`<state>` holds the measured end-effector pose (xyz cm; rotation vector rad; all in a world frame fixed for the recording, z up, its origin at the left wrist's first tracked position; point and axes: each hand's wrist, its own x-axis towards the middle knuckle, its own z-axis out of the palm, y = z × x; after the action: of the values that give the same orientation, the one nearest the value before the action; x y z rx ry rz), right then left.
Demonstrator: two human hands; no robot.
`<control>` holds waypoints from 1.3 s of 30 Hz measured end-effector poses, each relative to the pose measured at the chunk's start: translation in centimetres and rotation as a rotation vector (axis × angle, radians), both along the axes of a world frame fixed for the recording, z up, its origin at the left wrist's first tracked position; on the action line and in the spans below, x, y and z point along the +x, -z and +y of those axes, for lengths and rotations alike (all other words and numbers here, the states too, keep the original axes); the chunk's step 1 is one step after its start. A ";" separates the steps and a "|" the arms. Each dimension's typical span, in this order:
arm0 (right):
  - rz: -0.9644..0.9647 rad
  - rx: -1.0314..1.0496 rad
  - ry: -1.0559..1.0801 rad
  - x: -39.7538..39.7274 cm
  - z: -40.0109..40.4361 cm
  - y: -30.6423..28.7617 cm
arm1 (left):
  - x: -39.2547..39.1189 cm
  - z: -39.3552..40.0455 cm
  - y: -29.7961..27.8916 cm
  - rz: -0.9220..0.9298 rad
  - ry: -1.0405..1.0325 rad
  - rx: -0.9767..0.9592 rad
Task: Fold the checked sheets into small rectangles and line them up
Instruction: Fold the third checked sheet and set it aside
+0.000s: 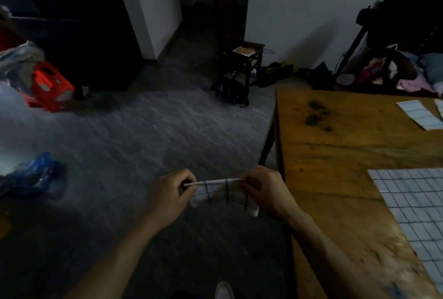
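Dim room: grey floor, white wall, wooden table, dark stool beside a doorway.

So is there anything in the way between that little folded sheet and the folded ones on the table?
Nothing visible. Both hands hold the folded sheet over the floor, left of the table. Only bare wood lies before the folded pieces at the far right.

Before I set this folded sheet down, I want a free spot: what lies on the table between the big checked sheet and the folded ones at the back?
Head view: only bare wood between the big checked sheet and the folded ones.
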<state>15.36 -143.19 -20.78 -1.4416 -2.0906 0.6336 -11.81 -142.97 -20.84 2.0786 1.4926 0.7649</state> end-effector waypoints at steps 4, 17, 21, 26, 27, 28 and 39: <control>-0.007 -0.031 0.060 0.9 5.1 -0.1 | 0.8 6.7 0.7 -0.008 0.083 -0.031; -0.142 -0.038 0.248 -2.1 25.3 -0.6 | -1.8 33.6 2.4 -0.183 0.311 -0.131; -0.181 -0.037 0.309 -2.8 31.5 -1.4 | -2.5 41.3 1.4 -0.182 0.359 -0.142; -0.165 -0.048 0.378 -2.0 37.9 -0.3 | -1.3 49.2 1.3 -0.140 0.398 -0.122; -0.168 -0.073 0.382 -1.5 39.1 0.4 | -0.7 50.8 1.4 -0.129 0.406 -0.119; -0.170 -0.099 0.384 -1.0 40.5 1.1 | -0.1 52.3 1.6 -0.122 0.413 -0.120; -0.106 -0.157 0.440 10.4 58.3 4.6 | 12.0 71.3 0.0 -0.013 0.525 -0.077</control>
<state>25.74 -84.92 -25.37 -1.9832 -1.7388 0.5602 0.24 -71.67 -20.87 2.2509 0.8820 0.5034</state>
